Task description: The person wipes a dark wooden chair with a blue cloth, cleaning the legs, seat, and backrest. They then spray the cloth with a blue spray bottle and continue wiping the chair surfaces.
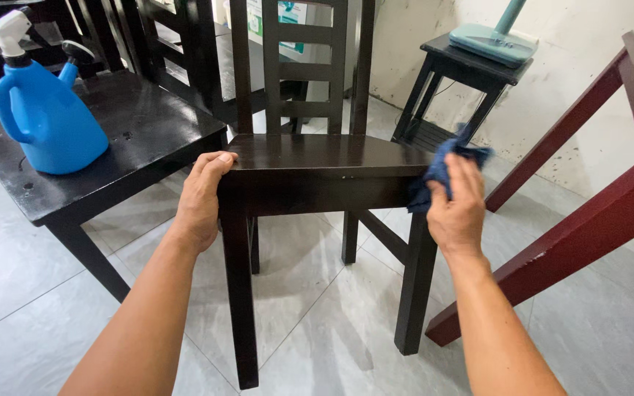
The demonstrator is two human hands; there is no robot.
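- Chair: dark wood, upright on the tiled floor, between both hands.
- Left hand: fingers curled together over the seat's front left corner, gripping it.
- Right hand: fingers pressed together, holding a blue cloth against the seat's front right corner.
- Blue spray bottle: upright on the neighbouring dark chair, left.
- Red-brown tabletop frame: right.

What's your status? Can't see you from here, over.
Left hand grips dark chair seat corner. Right hand presses blue cloth on opposite corner. Nothing in the way.
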